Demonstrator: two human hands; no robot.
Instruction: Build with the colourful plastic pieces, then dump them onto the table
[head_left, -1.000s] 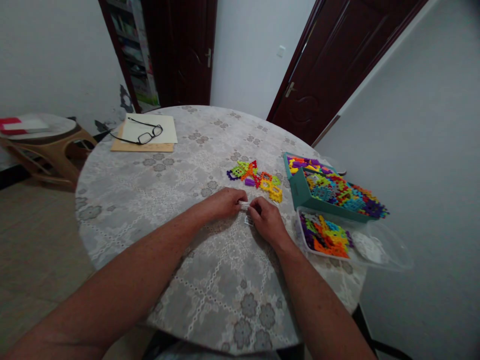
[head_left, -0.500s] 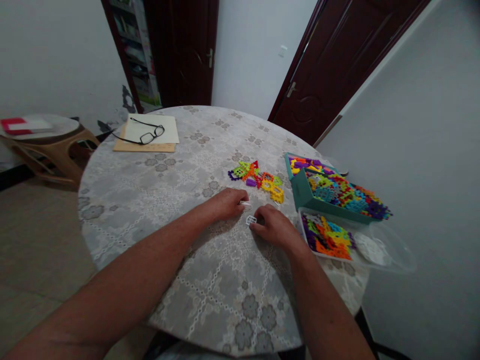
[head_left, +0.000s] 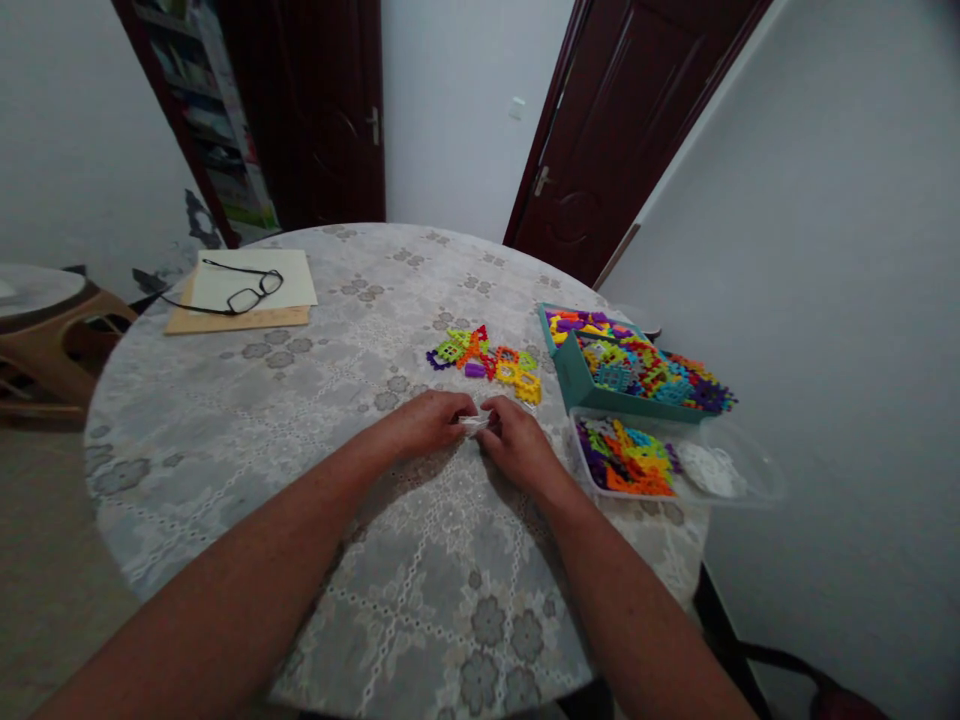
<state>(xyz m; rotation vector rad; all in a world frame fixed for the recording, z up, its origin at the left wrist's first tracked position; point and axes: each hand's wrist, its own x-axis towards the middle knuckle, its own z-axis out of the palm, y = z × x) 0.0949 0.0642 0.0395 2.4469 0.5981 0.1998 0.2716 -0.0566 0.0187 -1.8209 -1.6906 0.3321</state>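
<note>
My left hand (head_left: 442,418) and my right hand (head_left: 511,436) meet over the near middle of the table, fingers pinched. Between their fingertips are white plastic building pieces (head_left: 472,425), partly hidden by the fingers. The two pieces touch or overlap; whether they are joined I cannot tell. Just beyond the hands lies a loose group of coloured building pieces (head_left: 506,372) in green, orange, red and yellow. A purple piece (head_left: 474,370) rests at its near side.
At the right stands a teal box (head_left: 574,372) full of coloured pieces. Nearer is a clear plastic tray (head_left: 581,460) with more pieces and a white pile (head_left: 712,470). Glasses (head_left: 244,299) lie on papers (head_left: 300,285) at the far left of the round table (head_left: 360,350).
My right hand has brought its white lattice piece up against the one in my left hand. The view has turned somewhat to the right.
</note>
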